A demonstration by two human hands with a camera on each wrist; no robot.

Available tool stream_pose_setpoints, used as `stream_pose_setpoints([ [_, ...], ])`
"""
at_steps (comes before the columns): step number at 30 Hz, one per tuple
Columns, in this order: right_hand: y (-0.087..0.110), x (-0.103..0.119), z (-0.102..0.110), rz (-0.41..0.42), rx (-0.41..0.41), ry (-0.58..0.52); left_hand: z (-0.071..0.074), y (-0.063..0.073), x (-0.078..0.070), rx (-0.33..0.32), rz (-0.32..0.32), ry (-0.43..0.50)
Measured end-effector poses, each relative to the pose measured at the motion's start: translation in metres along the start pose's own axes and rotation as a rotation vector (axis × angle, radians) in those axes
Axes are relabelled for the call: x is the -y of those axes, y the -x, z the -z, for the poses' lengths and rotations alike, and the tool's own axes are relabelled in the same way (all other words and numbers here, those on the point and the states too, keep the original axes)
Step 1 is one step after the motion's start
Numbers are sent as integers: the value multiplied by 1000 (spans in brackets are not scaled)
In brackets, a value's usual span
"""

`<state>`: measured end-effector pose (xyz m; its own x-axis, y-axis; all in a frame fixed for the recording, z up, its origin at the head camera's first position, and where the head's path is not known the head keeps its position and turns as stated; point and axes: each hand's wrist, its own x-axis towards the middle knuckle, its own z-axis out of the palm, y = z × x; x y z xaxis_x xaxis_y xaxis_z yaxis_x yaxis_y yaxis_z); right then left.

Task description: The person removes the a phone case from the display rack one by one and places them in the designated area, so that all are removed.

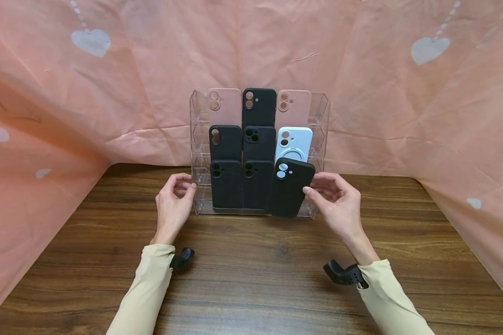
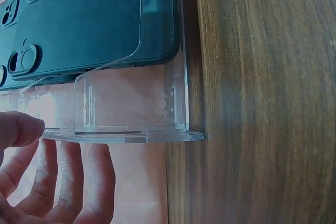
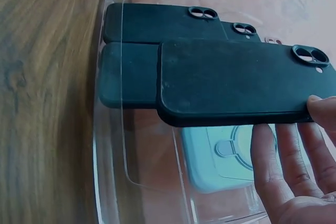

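A clear acrylic display stand [image 1: 200,163] holds phone cases in three tiers. My right hand [image 1: 339,202] pinches a black phone case [image 1: 292,190] by its right edge, thumb in front and fingers behind. That case tilts in front of the stand's lower right and overlaps a light blue phone case [image 1: 295,137] with a ring. In the right wrist view, the held case [image 3: 231,82] is raised in front of the black cases in the stand. At the stand's left side, my left hand [image 1: 176,200] grips the side panel [image 2: 126,135], thumb inside and fingers outside.
Two black cases [image 1: 226,190] fill the bottom tier's left and middle, with two more dark cases [image 1: 226,142] above. On top are a black case [image 1: 259,107] between two pink cases [image 1: 225,109]. Pink heart-print cloth [image 1: 151,83] hangs behind and beside the wooden table [image 1: 251,279].
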<state>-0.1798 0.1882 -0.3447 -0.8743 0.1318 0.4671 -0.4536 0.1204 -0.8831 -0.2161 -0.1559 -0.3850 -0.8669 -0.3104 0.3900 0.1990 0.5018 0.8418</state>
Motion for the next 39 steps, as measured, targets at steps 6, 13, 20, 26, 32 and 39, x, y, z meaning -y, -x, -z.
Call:
stream_pose_setpoints([
  [6,8,-6,-3,-53,56,-96,1,0,-1,6,-1,3],
  [13,16,-12,-10,-138,130,-129,0,1,-1,8,-6,3],
  [20,21,-18,-18,-223,198,-114,-1,1,-1,9,-1,12],
  [26,25,-22,-26,-290,220,-143,-1,1,0,2,-8,14],
  [32,29,-24,-34,-346,251,-158,-1,1,-1,3,-9,9],
  [39,32,-25,-43,-368,288,-158,0,1,-1,9,-5,8],
])
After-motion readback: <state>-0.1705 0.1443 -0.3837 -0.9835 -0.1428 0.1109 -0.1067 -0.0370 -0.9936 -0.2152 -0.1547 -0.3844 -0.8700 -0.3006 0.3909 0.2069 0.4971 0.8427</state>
